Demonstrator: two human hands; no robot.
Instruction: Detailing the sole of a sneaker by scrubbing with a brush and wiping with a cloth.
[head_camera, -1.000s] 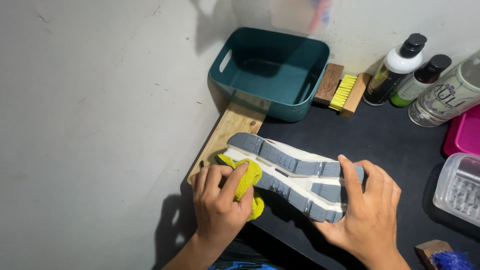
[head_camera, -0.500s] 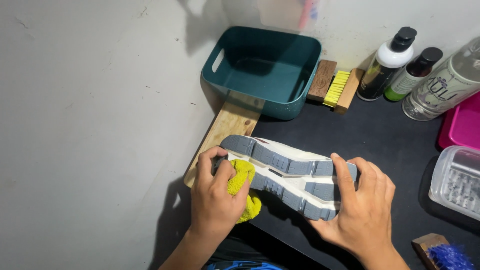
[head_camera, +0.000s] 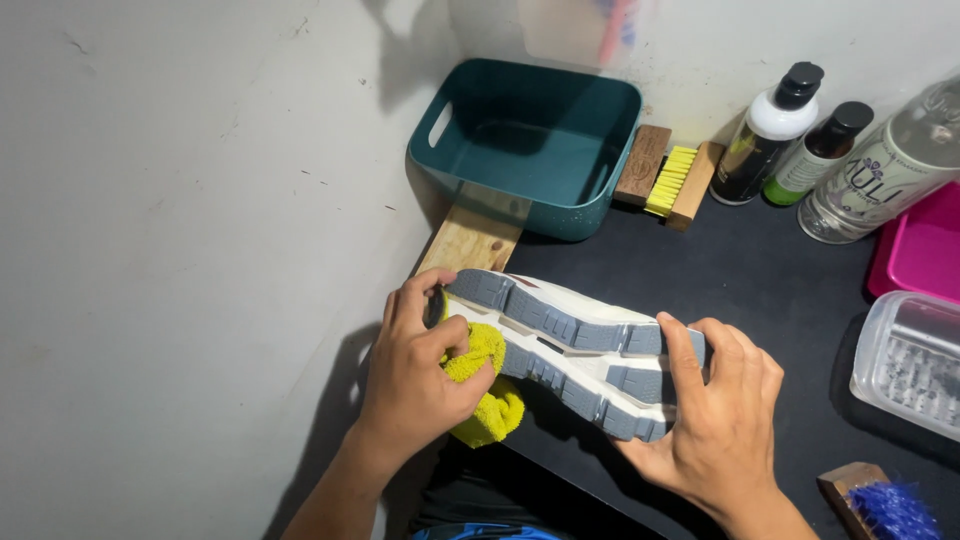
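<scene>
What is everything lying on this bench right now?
White shoe with grey tread sole: one, sole up, centre of the black table.
Yellow terry cloth: one, pressed on the shoe's left end.
Teal plastic basket: one, back, against the wall.
Wooden brush with yellow bristles: one, right of the basket.
Bottles: three, back right; two black-capped, one clear.
Pink tray: one, right edge.
Clear plastic box: one, right.
Blue-bristled wooden brush: one, bottom right.
Wooden plank: one, under the basket.
Left hand: holds the cloth.
Right hand: grips the shoe's right end.
</scene>
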